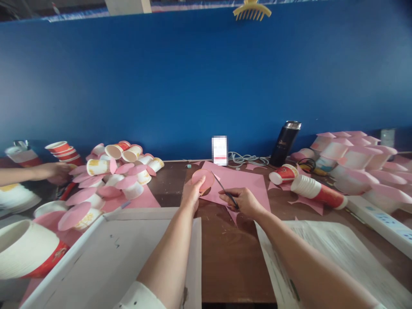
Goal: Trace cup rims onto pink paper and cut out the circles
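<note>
Head view: left hand pinches pink paper disc; right hand closed around scissors, blades at disc edge.

Pink paper disc in the left hand, pink sheet under it. Scissors in the right hand are dark w/ grey blades. Table is dark brown, wall deep blue. At 10 o'clock, cups are white & red w/ pink lids. At 2 o'clock, a black flask w/ silver top.
</note>
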Demonstrator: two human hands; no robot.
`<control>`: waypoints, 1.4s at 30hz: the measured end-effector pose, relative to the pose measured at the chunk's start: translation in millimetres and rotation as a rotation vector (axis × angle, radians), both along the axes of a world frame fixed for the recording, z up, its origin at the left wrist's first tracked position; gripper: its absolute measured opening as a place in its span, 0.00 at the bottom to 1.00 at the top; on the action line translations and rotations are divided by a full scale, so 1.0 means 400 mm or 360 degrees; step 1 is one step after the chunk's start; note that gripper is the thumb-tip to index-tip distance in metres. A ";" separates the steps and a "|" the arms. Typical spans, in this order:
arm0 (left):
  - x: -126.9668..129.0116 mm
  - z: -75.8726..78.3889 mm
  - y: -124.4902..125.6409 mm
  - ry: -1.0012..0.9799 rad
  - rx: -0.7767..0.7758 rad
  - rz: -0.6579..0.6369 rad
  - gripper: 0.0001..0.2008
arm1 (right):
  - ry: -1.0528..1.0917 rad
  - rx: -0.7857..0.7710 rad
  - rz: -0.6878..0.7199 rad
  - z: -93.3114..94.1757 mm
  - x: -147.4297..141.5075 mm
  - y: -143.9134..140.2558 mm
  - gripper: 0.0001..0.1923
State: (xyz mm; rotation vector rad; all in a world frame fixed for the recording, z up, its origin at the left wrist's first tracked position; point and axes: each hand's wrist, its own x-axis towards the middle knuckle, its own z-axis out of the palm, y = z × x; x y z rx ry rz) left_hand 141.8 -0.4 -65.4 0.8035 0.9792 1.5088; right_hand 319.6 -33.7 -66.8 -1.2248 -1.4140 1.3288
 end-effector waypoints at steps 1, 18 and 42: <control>-0.001 0.001 0.000 0.0003 -0.0003 -0.0002 0.22 | 0.0002 0.0000 -0.0001 0.000 0.000 0.000 0.31; -0.003 0.016 -0.001 -0.0236 -0.0047 0.0061 0.20 | 0.0177 0.0025 -0.0315 0.016 0.000 0.001 0.27; 0.027 0.016 -0.016 -0.0375 -0.0013 0.0058 0.19 | 0.0047 0.0088 0.0129 0.023 -0.028 -0.029 0.28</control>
